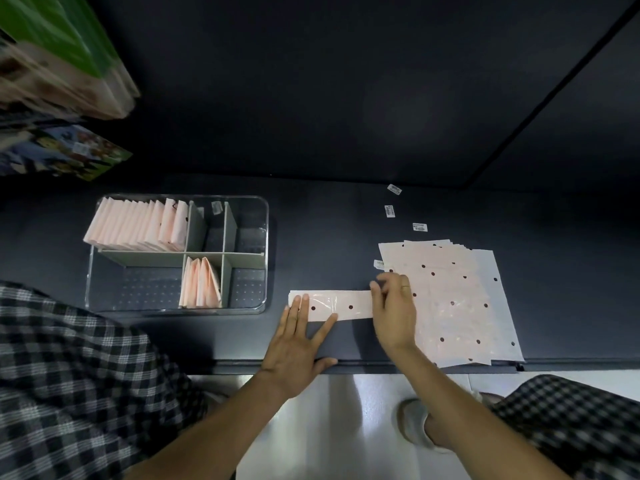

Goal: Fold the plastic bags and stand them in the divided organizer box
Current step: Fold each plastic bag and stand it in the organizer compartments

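A pink dotted plastic bag (pixel 337 305), already folded into a long narrow strip, lies flat on the dark surface (pixel 346 216) near its front edge, between the clear divided organizer box (pixel 176 253) and a stack of unfolded bags (pixel 457 299). The left hand (pixel 298 344) presses straight, spread fingers on the strip's left end, likely anchoring it. The right hand (pixel 394 306) arches over the right end, its grip curled and pinching that edge, apparently to fold it across.

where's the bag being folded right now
In the head view the folded strip of bag lies flat on the dark table, between the clear organizer box and the stack of flat bags, left hand pressing one end, right hand at the other.
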### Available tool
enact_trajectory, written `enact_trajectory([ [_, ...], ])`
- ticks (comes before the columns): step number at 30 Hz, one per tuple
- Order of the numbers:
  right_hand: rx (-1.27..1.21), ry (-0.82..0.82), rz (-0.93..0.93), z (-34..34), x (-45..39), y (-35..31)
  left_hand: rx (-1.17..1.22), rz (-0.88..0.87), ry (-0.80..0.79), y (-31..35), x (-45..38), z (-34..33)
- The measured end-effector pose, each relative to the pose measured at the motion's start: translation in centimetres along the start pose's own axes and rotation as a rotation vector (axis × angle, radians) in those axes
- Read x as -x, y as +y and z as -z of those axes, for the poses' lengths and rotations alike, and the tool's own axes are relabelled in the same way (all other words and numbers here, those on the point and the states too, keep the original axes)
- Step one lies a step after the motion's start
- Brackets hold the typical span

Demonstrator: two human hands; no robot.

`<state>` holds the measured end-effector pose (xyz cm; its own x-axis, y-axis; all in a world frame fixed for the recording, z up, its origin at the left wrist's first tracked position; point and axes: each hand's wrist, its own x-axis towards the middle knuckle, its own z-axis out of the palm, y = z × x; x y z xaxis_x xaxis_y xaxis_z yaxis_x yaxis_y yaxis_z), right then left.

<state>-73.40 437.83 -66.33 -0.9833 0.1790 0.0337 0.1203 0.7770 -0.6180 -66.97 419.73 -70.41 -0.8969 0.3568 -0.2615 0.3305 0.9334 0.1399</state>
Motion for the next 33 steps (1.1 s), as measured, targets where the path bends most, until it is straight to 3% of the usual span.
enact_trajectory([
  [5, -0.204, -0.514, 0.222, -2.1, 4.5, -1.7, 0.015, 0.006, -0.021, 0.2, -0.2, 0.2],
  [7, -0.221, -0.571, 0.207, -2.9, 5.1, -1.7, 0.028, 0.003, -0.034, 0.2, -0.3, 0.2],
  [15, -0.069, -0.414, 0.073, -0.2, 2.7, 2.6, -0.006, 0.014, 0.014, -0.2, -0.2, -0.1],
  [20, 0.343, -0.502, 0.37, 1.4, 0.9, 4.1, -0.009, 0.019, 0.058, -0.2, -0.2, 0.2],
  [25, 0.656, -0.373, 0.834, 2.0, -0.6, 3.5, 0.026, 0.031, -0.017, -0.2, -0.4, 0.6],
  [28, 0.664, -0.308, 0.934, 2.3, -0.9, 2.3, 0.066, 0.053, -0.024, -0.2, -0.4, 1.3],
  [33, 0.407, -0.258, 1.027, 2.5, 1.2, 1.4, 0.079, 0.027, 0.051, 0.1, 0.2, 3.4],
])
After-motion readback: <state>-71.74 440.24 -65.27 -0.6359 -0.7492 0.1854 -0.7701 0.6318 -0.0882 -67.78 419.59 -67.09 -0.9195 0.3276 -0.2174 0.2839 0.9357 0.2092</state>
